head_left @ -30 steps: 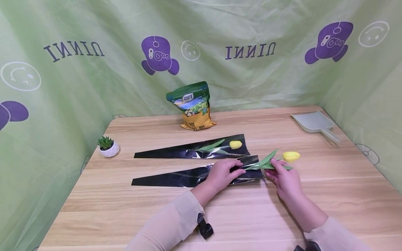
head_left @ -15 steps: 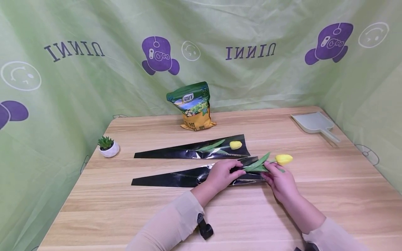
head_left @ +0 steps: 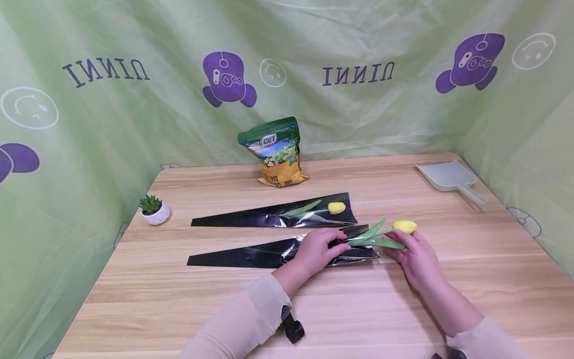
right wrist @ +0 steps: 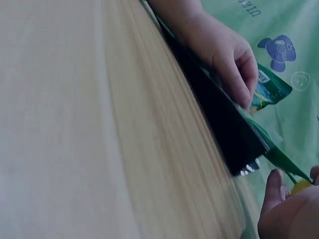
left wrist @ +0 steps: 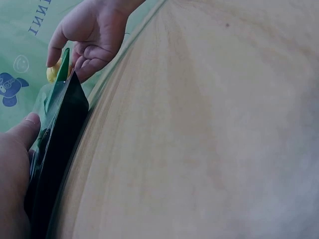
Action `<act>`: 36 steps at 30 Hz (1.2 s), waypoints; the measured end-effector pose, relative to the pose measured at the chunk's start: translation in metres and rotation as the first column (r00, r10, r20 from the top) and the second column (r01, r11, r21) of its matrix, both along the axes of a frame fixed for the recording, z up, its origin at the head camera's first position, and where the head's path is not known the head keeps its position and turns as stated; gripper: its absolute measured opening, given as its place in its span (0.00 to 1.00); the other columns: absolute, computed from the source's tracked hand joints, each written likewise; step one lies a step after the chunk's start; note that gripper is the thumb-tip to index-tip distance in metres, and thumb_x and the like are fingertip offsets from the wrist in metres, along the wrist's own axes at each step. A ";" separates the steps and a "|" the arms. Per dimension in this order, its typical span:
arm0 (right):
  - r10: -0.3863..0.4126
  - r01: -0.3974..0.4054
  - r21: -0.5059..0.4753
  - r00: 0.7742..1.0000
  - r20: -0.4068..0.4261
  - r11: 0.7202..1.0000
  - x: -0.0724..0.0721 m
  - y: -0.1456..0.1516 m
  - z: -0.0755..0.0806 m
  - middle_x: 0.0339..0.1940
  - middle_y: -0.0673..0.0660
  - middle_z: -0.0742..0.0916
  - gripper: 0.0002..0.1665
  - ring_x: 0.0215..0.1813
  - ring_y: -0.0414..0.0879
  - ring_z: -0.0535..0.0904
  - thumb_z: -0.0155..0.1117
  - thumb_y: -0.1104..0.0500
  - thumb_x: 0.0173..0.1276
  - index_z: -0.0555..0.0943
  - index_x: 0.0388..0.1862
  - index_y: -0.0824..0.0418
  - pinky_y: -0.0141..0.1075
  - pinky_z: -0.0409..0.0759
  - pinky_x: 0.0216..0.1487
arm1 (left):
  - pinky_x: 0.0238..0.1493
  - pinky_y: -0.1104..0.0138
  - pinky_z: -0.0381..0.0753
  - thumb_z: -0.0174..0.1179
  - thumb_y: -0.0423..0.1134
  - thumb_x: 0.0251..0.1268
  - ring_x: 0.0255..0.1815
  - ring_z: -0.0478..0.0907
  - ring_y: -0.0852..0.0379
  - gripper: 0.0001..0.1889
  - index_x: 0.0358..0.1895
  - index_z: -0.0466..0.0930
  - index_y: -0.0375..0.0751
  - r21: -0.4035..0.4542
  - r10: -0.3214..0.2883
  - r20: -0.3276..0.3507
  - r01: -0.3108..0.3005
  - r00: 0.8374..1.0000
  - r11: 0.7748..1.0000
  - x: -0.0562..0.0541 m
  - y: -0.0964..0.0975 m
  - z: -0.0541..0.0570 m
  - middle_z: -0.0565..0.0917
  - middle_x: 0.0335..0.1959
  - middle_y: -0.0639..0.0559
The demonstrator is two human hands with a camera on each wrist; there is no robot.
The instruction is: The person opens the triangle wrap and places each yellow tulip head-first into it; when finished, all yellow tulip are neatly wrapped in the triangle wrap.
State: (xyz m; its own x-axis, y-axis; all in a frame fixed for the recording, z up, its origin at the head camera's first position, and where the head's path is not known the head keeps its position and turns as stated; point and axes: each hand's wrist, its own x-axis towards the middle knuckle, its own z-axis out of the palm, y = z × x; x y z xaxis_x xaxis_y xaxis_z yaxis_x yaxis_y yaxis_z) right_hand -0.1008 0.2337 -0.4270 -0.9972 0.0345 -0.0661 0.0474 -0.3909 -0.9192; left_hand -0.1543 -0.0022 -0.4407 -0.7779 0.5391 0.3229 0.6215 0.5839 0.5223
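Note:
A yellow tulip (head_left: pixel 404 227) with green leaves lies partly inside the mouth of the nearer black flower sleeve (head_left: pixel 237 257), its head and upper leaves outside. My left hand (head_left: pixel 314 250) grips this sleeve near its wide end, thumb and fingers on either side. My right hand (head_left: pixel 418 258) pinches the tulip at the base of its yellow head. In the left wrist view, the right hand (left wrist: pixel 94 37) partly hides the flower head. Just behind lies a second black sleeve (head_left: pixel 237 218) holding another yellow tulip (head_left: pixel 336 207), untouched.
At the back of the wooden table (head_left: pixel 179 304) stands a green and orange bag (head_left: pixel 278 154). A small potted succulent (head_left: pixel 154 210) sits near the left edge, and a grey dustpan (head_left: pixel 448 177) lies at the back right. Green printed cloth (head_left: pixel 358 119) hangs around the table.
The tulip has moved left, deeper into the near sleeve. My right hand has shifted its hold from the stem and leaves up to the flower head. The left hand has stayed in place.

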 end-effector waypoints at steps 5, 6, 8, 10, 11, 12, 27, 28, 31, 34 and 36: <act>0.051 -0.051 0.006 0.998 -0.023 0.999 -0.002 0.019 0.002 0.41 0.44 0.88 0.13 0.45 0.36 0.87 0.51 0.65 0.76 0.80 0.47 0.49 0.26 0.84 0.47 | 0.59 0.69 0.79 0.63 0.51 0.65 0.55 0.83 0.59 0.16 0.50 0.86 0.48 -0.006 0.005 0.003 -0.005 1.000 1.000 0.000 0.000 -0.001 0.88 0.50 0.56; 0.070 -0.070 0.008 0.997 -0.022 0.998 -0.003 0.024 0.002 0.42 0.45 0.88 0.14 0.45 0.37 0.87 0.51 0.66 0.76 0.79 0.48 0.48 0.26 0.84 0.47 | 0.59 0.69 0.79 0.63 0.51 0.65 0.55 0.83 0.59 0.16 0.50 0.86 0.48 -0.005 0.004 0.004 -0.004 1.000 1.000 0.000 0.000 -0.001 0.88 0.50 0.56; 0.121 -0.120 0.039 0.993 -0.016 0.992 -0.005 0.035 0.003 0.43 0.45 0.88 0.18 0.45 0.38 0.87 0.52 0.68 0.75 0.78 0.51 0.45 0.27 0.84 0.48 | 0.59 0.69 0.79 0.63 0.51 0.65 0.54 0.83 0.59 0.16 0.49 0.86 0.48 -0.002 0.002 0.002 -0.002 1.000 1.000 0.000 0.000 -0.002 0.88 0.49 0.56; 0.182 -0.180 0.098 0.983 -0.007 0.979 -0.008 0.045 0.005 0.44 0.44 0.88 0.22 0.46 0.38 0.87 0.52 0.70 0.74 0.74 0.54 0.43 0.27 0.84 0.49 | 0.59 0.69 0.80 0.63 0.51 0.65 0.54 0.84 0.59 0.15 0.49 0.86 0.48 -0.001 0.001 -0.001 -0.001 1.000 1.000 0.000 0.000 -0.002 0.88 0.49 0.56; 0.211 -0.209 0.142 0.978 0.005 0.968 -0.009 0.050 0.006 0.44 0.43 0.88 0.24 0.46 0.38 0.87 0.52 0.70 0.73 0.73 0.55 0.41 0.26 0.84 0.49 | 0.59 0.69 0.80 0.63 0.51 0.65 0.54 0.84 0.60 0.16 0.49 0.86 0.48 -0.002 0.001 -0.003 -0.001 1.000 1.000 0.000 0.000 -0.002 0.88 0.49 0.56; 0.245 -0.244 0.185 0.969 0.018 0.952 -0.010 0.055 0.007 0.44 0.43 0.88 0.25 0.46 0.37 0.87 0.53 0.70 0.73 0.72 0.56 0.41 0.26 0.84 0.49 | 0.59 0.69 0.80 0.63 0.51 0.65 0.54 0.84 0.60 0.16 0.49 0.86 0.48 -0.002 0.000 -0.005 0.000 1.000 1.000 0.000 0.000 -0.002 0.88 0.49 0.56; 0.301 -0.298 0.740 0.944 0.134 0.603 -0.023 0.079 0.015 0.40 0.34 0.85 0.31 0.42 0.30 0.81 0.67 0.61 0.66 0.69 0.62 0.75 0.27 0.84 0.44 | 0.59 0.69 0.79 0.63 0.51 0.65 0.55 0.83 0.59 0.15 0.50 0.86 0.48 -0.031 -0.005 -0.010 0.005 1.000 0.999 0.001 0.001 -0.001 0.88 0.50 0.55; 0.307 -0.303 0.741 0.942 0.137 0.599 -0.024 0.077 0.014 0.40 0.36 0.85 0.31 0.42 0.30 0.82 0.67 0.61 0.66 0.69 0.62 0.76 0.27 0.84 0.44 | 0.59 0.69 0.79 0.63 0.51 0.65 0.55 0.83 0.59 0.16 0.50 0.86 0.48 -0.032 -0.006 -0.012 0.005 1.000 0.999 0.001 0.001 -0.001 0.88 0.50 0.55; 0.333 -0.322 0.740 0.933 0.139 0.591 -0.026 0.070 0.011 0.40 0.43 0.86 0.31 0.41 0.33 0.81 0.67 0.60 0.65 0.70 0.62 0.76 0.29 0.84 0.43 | 0.60 0.69 0.79 0.63 0.51 0.65 0.55 0.83 0.59 0.16 0.50 0.86 0.48 -0.032 -0.011 -0.020 0.010 1.000 0.999 0.001 0.001 0.000 0.87 0.51 0.55; 0.350 -0.339 0.729 0.925 0.144 0.595 -0.028 0.059 0.008 0.41 0.49 0.85 0.31 0.41 0.35 0.81 0.68 0.60 0.64 0.71 0.61 0.75 0.30 0.84 0.42 | 0.59 0.69 0.80 0.63 0.50 0.65 0.55 0.83 0.59 0.15 0.50 0.86 0.48 -0.031 -0.017 -0.029 0.016 0.999 0.999 0.002 0.001 0.001 0.87 0.51 0.55; 0.360 -0.337 0.733 0.923 0.134 0.591 -0.029 0.052 0.006 0.41 0.52 0.85 0.31 0.40 0.36 0.81 0.69 0.60 0.63 0.72 0.60 0.75 0.30 0.84 0.41 | 0.59 0.69 0.80 0.63 0.50 0.65 0.55 0.83 0.59 0.15 0.50 0.85 0.48 -0.033 -0.019 -0.034 0.018 0.999 0.999 0.002 0.002 0.002 0.87 0.51 0.55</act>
